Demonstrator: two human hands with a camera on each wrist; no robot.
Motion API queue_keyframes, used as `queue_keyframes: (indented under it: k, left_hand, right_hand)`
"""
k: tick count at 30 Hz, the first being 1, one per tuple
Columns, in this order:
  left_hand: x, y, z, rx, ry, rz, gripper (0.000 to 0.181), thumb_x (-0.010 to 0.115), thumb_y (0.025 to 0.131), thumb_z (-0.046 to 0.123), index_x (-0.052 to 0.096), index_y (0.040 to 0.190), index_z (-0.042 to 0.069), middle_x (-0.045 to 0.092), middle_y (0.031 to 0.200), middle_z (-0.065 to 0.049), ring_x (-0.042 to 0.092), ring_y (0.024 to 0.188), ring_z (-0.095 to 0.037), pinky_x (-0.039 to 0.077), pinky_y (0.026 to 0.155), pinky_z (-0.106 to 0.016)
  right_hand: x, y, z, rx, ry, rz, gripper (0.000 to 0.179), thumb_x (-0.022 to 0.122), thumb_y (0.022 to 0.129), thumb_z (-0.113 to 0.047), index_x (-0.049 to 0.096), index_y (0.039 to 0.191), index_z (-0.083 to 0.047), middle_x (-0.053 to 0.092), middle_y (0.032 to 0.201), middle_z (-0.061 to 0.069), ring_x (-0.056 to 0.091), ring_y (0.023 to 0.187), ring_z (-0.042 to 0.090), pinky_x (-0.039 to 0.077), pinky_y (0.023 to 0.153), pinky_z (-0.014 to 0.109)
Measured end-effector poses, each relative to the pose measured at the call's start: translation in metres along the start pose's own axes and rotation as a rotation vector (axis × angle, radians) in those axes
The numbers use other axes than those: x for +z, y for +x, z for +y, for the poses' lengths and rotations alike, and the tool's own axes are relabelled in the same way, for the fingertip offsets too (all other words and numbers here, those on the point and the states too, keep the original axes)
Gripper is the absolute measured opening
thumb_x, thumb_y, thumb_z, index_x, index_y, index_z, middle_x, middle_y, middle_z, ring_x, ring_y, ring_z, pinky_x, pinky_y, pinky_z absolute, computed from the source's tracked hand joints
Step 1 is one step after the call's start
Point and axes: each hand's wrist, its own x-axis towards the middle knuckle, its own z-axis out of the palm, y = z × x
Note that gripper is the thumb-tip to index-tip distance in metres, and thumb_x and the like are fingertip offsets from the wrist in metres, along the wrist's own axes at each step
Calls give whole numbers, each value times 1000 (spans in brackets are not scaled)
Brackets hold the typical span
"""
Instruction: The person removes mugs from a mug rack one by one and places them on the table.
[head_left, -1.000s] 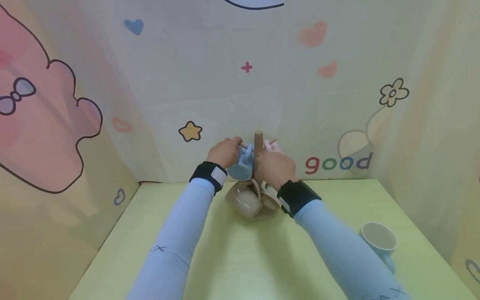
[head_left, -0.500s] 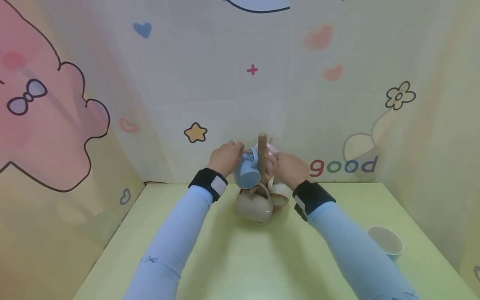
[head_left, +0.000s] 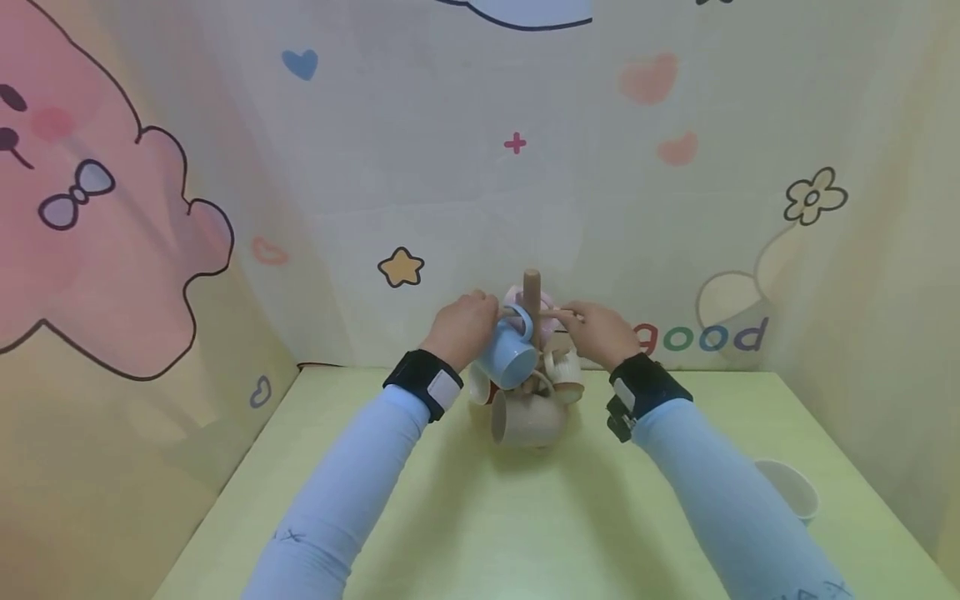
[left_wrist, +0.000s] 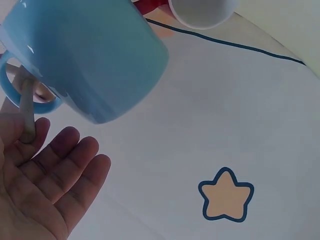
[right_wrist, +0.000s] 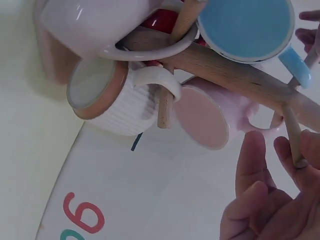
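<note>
A wooden mug tree (head_left: 532,287) stands at the back of the table, hung with several mugs. My left hand (head_left: 465,329) pinches the tip of a peg (left_wrist: 27,110) between thumb and forefinger, its other fingers extended. A light blue mug (head_left: 510,358) hangs by its handle on that peg. On the right, my right hand (head_left: 603,333) pinches the end of a bare peg (right_wrist: 294,140). Lower down hang a beige mug (head_left: 528,419), a ribbed white mug (head_left: 564,371) and a white mug (left_wrist: 202,10) with a red handle. Behind the post is a pink mug (right_wrist: 202,117).
Another mug (head_left: 793,490) stands upright on the table's right side, partly hidden by my right sleeve. The pale green table (head_left: 465,525) meets a printed curtain (head_left: 450,167) close behind the mug tree.
The mug tree has turned, swinging its mugs round the post. My right hand has moved right, from in front of the post to the bare peg. My left hand stays at the blue mug's peg.
</note>
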Motion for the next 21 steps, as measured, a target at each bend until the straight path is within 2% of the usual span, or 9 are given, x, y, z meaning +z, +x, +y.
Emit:
queue_keyframes:
  k: [4,7,10,13,15,18,21]
  left_hand:
    - [-2,-3,4,14,17,-14,23,64,91,14,61,112,5,63,101,-10,57,87,-20,59,82,-36]
    - [-4,-6,7,24,16,-21,26,67,88,13,61,112,6,63,102,-10,57,88,-20,59,82,-36]
    - [-5,-7,9,31,-2,-22,25,67,89,15,62,112,8,64,103,-9,56,88,-19,58,83,-35]
    - [-6,-8,11,33,-20,-21,24,66,90,16,62,113,9,65,103,-9,56,88,-19,58,83,-36]
    - [-6,-8,13,31,-27,-22,25,66,90,16,63,113,9,65,103,-9,56,88,-19,58,83,-36]
    - [-5,-8,17,42,-10,-18,27,67,89,14,62,115,9,65,105,-10,56,89,-21,58,84,-38]
    - [-4,-7,19,63,54,-9,31,69,87,11,61,116,8,65,106,-11,57,90,-21,58,83,-39]
  right_hand:
    - [-5,1,3,2,66,-4,47,38,102,-38,50,139,-12,59,127,22,63,85,33,53,79,51]
    - [-7,3,4,5,94,-3,46,40,102,-37,53,137,-11,58,129,23,62,84,33,52,81,53]
    - [-9,4,6,14,100,0,44,42,101,-36,53,136,-10,60,126,23,61,84,33,53,72,44]
    - [-10,5,7,18,101,16,43,43,101,-33,54,135,-9,62,119,23,59,80,31,43,59,32]
    - [-11,5,7,20,100,32,43,44,101,-33,54,135,-8,63,116,22,58,79,30,38,55,29]
    - [-11,6,8,20,91,54,42,45,101,-32,55,134,-7,63,116,24,58,83,32,42,58,32]
    - [-11,8,8,19,85,73,41,46,101,-31,56,132,-6,60,125,25,57,101,38,51,77,47]
